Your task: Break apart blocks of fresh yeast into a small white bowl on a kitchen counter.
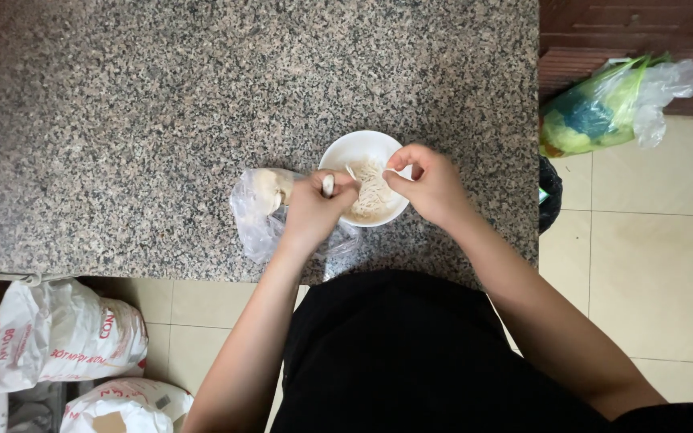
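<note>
The left hand [314,210] is clenched around a white spoon handle [328,185], and the right hand [431,186] pinches the rim of the white bowl [358,147] of pale shredded food on the granite counter [122,120]. It seems best to hold the bowl firm and stir gently, away from the clear plastic bag [260,210] just beside.

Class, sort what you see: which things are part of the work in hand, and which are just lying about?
In use: left hand, right hand, white bowl of shreds, clear bag.
Lying about: green bag and white sacks on the floor.
</note>
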